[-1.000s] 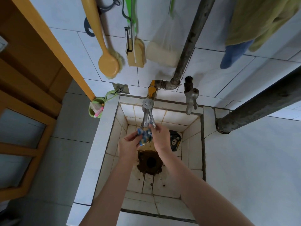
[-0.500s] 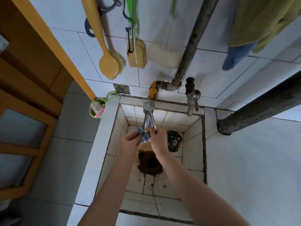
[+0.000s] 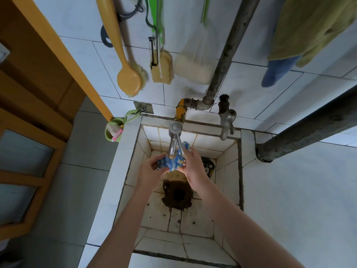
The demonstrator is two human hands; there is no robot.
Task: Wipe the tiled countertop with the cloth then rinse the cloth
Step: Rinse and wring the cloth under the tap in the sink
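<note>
White-tiled and stained, the deep sink [image 3: 123, 171] has an open, rusty drain [image 3: 177, 194] right below the work. If the cloth [image 3: 172, 164] slips from the fingers, I'd say it lands on that grime, or it could snag on the tap [image 3: 173, 140] lever just above. The left hand [image 3: 149, 170] has a narrow grip, pinching the cloth's left edge. The right hand [image 3: 194, 167] clutches the other end, with the blue-and-white bundle bunched between them under the spout. Whether water runs, I can't tell.

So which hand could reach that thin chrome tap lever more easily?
Right. The right hand, gripping the blue-and-white knitted cloth, sits just beside the thin chrome tap lever; the left hand holds the cloth's other end, farther off.
</note>
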